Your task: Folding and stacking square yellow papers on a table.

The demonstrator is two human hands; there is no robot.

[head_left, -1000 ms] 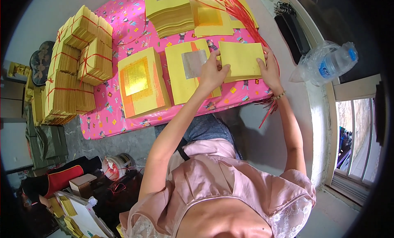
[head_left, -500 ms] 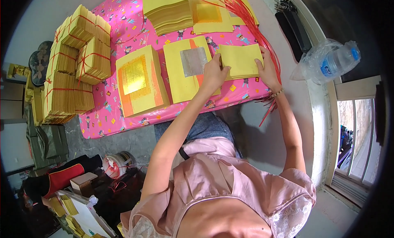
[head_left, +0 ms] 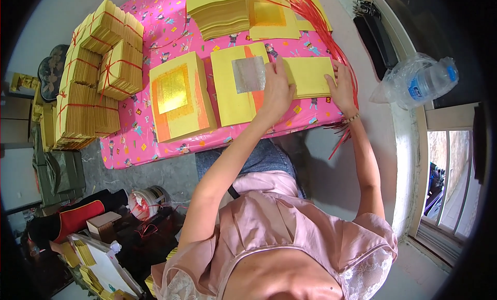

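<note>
A folded pile of yellow paper [head_left: 310, 77] lies near the table's right front edge. My right hand [head_left: 341, 93] grips its right end, thumb on top and fingers along the far side. My left hand [head_left: 277, 93] rests between that pile's left end and a stack of yellow sheets with a silver square [head_left: 249, 75]. Its fingers stretch forward over the stack's right edge; what lies under the fingertips is hidden. Left of it stands another thick stack of yellow paper with a gold square [head_left: 174, 90] and orange bands.
Bundles of yellow paper tied with red string [head_left: 85, 72] are piled at the left. A taller yellow stack [head_left: 220, 15] and a hank of red strings [head_left: 316, 15] lie at the back of the pink patterned table [head_left: 171, 154]. A bagged plastic bottle [head_left: 427, 85] sits on the right ledge.
My left hand has shifted from the left end of the folded pile toward the silver-square stack, its fingers now reaching forward. My right hand stays at the pile's right end.
</note>
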